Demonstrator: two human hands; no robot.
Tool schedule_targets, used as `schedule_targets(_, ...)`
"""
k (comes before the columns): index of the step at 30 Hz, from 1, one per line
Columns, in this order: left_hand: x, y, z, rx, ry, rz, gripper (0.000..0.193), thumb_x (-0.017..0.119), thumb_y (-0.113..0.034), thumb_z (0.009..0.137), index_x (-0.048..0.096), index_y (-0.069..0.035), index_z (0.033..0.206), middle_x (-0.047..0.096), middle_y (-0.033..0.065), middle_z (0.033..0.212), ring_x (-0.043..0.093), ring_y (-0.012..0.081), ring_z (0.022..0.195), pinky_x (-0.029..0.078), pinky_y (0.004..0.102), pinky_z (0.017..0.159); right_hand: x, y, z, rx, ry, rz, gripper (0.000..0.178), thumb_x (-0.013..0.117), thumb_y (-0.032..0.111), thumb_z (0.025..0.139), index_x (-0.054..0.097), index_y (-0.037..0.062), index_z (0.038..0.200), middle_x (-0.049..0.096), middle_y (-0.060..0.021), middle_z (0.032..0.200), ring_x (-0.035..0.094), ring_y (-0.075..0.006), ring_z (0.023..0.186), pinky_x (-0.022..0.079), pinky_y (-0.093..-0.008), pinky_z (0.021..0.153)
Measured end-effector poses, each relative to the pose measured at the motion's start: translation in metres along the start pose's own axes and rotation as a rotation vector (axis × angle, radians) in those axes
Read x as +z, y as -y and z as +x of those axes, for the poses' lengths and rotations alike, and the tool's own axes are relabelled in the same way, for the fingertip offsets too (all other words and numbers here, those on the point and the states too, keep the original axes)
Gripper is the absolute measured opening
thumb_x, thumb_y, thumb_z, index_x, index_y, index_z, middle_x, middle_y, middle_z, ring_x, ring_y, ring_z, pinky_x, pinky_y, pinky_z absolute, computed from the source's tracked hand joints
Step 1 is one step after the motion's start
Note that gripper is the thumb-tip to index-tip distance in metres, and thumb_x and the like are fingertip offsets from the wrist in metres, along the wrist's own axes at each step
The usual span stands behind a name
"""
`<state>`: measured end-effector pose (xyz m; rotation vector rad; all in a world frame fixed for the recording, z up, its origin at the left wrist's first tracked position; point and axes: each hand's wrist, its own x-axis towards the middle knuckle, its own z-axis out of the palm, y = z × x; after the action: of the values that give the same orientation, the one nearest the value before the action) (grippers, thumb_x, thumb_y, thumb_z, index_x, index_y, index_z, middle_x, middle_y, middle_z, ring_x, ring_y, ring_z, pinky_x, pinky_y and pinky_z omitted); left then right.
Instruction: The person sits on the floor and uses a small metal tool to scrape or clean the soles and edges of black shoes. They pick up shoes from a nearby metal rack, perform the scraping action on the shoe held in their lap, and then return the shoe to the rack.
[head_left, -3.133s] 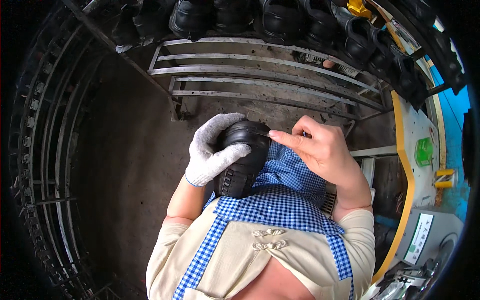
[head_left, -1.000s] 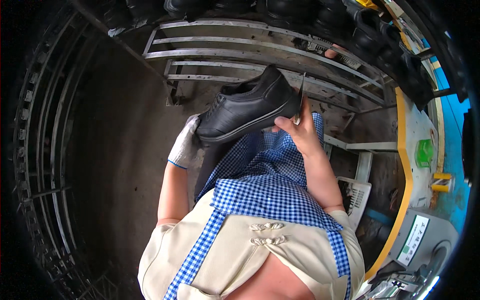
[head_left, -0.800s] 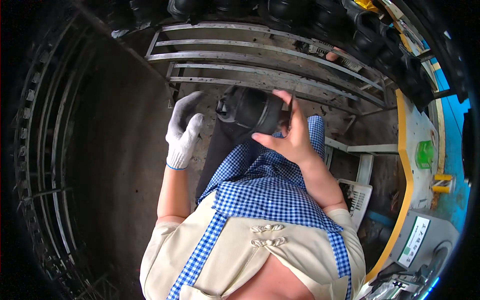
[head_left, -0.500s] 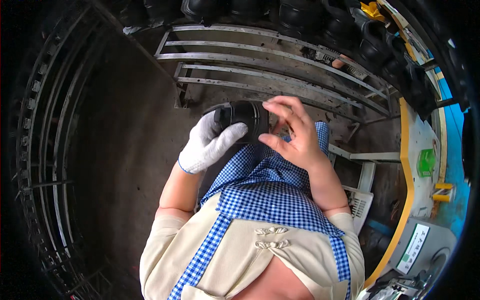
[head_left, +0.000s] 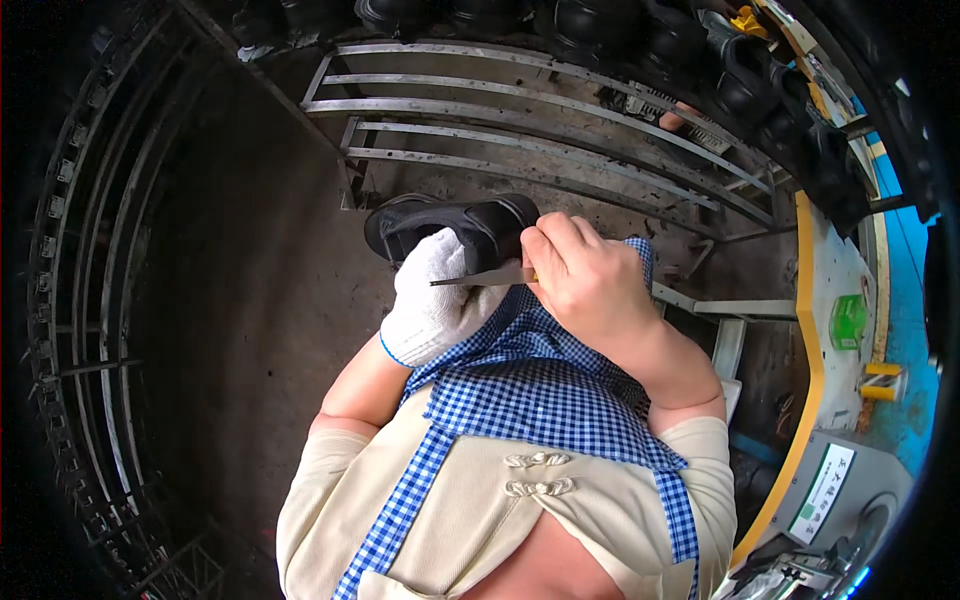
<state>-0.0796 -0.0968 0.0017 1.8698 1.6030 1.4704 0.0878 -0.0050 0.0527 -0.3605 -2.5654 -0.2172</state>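
Note:
My left hand [head_left: 432, 305], in a white knitted glove, grips a black shoe [head_left: 492, 222] in front of my apron. The shoe's opening and straps lie toward the left, its rounded end by my right hand. My bare right hand [head_left: 598, 285] is closed around the handle of a knife [head_left: 512, 276], most of which the fingers cover. Its narrow blade points left, passing over the gloved fingers and along the shoe's near edge. Whether the blade touches the shoe I cannot tell.
Ahead is a low metal rack [head_left: 430, 108] with several bars. Black shoes [head_left: 590, 22] line the far edge. Another metal rack [head_left: 120, 250] stands at the left. On the right are a yellow-edged bench [head_left: 812, 300], a green container [head_left: 848, 322] and a grey machine [head_left: 850, 490].
The shoe has turned, and its opening now shows at the left. My right hand has gone from spread fingers to a closed grip, with a knife blade now visible.

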Motion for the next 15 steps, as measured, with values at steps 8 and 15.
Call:
schedule_targets(8, 0.006, 0.003, -0.008, -0.015, 0.004, 0.029, 0.028, 0.072, -0.003, 0.077, 0.068, -0.005, 0.105, 0.068, 0.0118, 0.097, 0.067, 0.0293, 0.084, 0.053, 0.0345, 0.073, 0.006, 0.001, -0.007, 0.061, 0.015, 0.092, 0.034, 0.075, 0.005, 0.061, 0.059, 0.0047, 0.091, 0.054, -0.0043, 0.086, 0.062, -0.0169, 0.066, 0.049, -0.0291, 0.051)
schedule_targets(15, 0.001, -0.013, -0.005, -0.106, 0.001, -0.055, 0.031, 0.071, 0.0, 0.079, 0.066, -0.003, 0.11, 0.069, 0.0132, 0.099, 0.067, 0.0308, 0.088, 0.053, 0.0338, 0.078, 0.017, -0.017, -0.005, 0.051, -0.114, 0.437, 0.026, 0.071, 0.001, 0.062, 0.057, 0.0062, 0.085, 0.057, -0.0055, 0.076, 0.06, -0.0204, 0.054, 0.047, -0.0309, 0.047)
